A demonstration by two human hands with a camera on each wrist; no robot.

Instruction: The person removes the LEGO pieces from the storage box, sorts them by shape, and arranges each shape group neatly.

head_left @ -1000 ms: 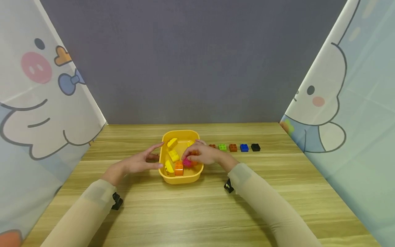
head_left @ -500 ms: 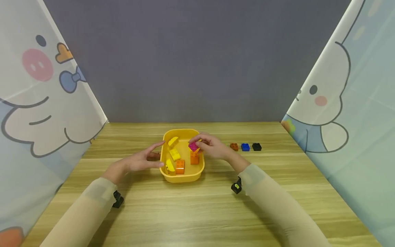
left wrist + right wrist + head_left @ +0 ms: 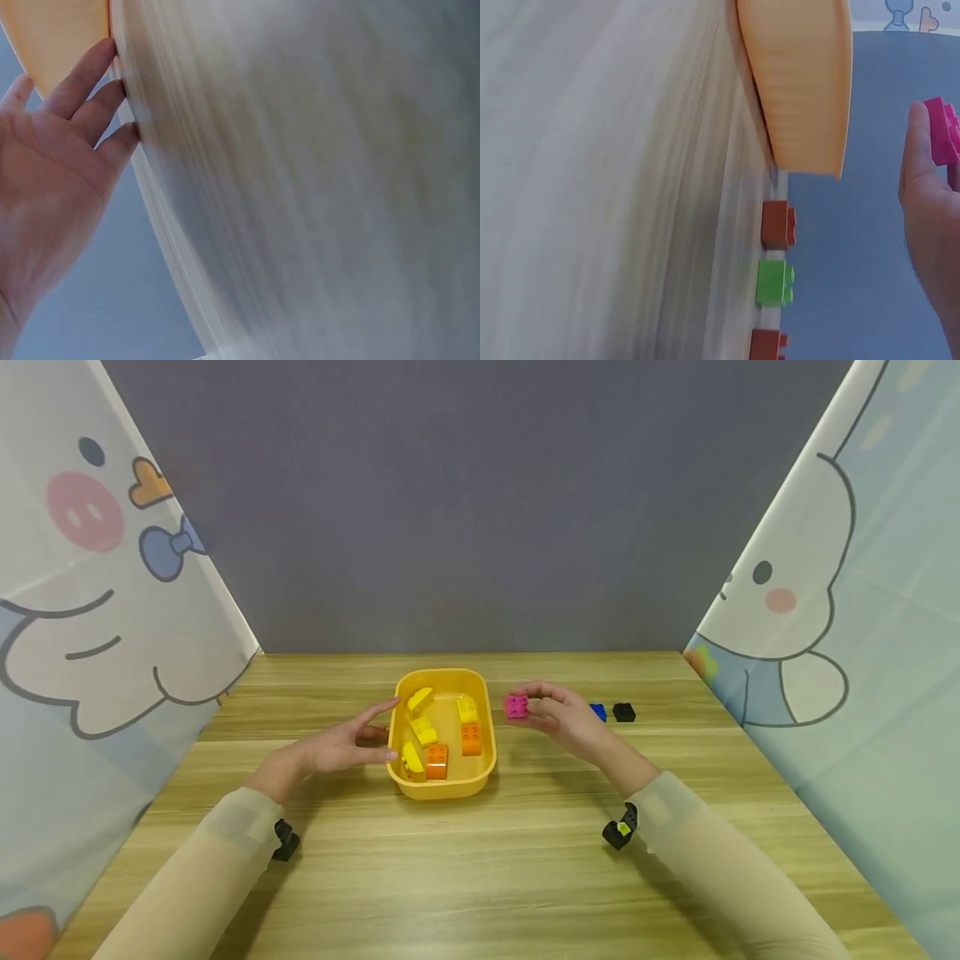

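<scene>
My right hand (image 3: pixel 567 720) pinches a pink toy building brick (image 3: pixel 517 707) between thumb and fingers, in the air just right of the yellow bin (image 3: pixel 441 792). The right wrist view shows the same pink brick (image 3: pixel 942 132) raised above the table. At the bin's left side my left hand (image 3: pixel 335 749) rests with spread, extended fingers against the wall; in the left wrist view its fingertips (image 3: pixel 105 49) lie by the bin and tabletop. Inside the bin are an orange brick (image 3: pixel 471 739), another orange piece (image 3: pixel 437 762), and several yellow pieces (image 3: pixel 423 732).
Right of the bin, a row of bricks runs along the table: a reddish-brown one (image 3: pixel 775 224), a green one (image 3: pixel 771 282), another reddish-brown one (image 3: pixel 765 345), a blue one (image 3: pixel 598 711) and a black one (image 3: pixel 624 712). My right hand hides part of this row from the head view.
My right hand has lifted the pink brick out of the bin and carried it right, past the bin's rim. The left hand has stayed at the bin's left side.
</scene>
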